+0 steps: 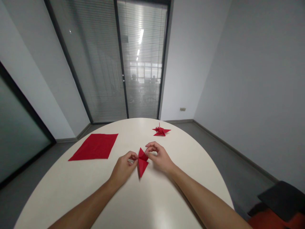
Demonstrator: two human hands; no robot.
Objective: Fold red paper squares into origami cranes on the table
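Observation:
Between my two hands is a piece of folded red paper (143, 163), pointed at its near and far ends, just above or on the table. My left hand (125, 167) pinches its left edge between thumb and fingers. On the other side, the thumb and index finger of my right hand (159, 156) close on its upper right flap, while the other fingers curl loosely. A finished-looking red origami crane (161, 131) stands beyond my right hand. To the left lies a flat sheet of red paper (96, 147) with faint creases.
The round white table (133, 203) fills the lower middle. Behind it are a glass door with blinds (143, 63) and grey-white walls. A black and orange object (281, 203), perhaps a chair, is at the lower right.

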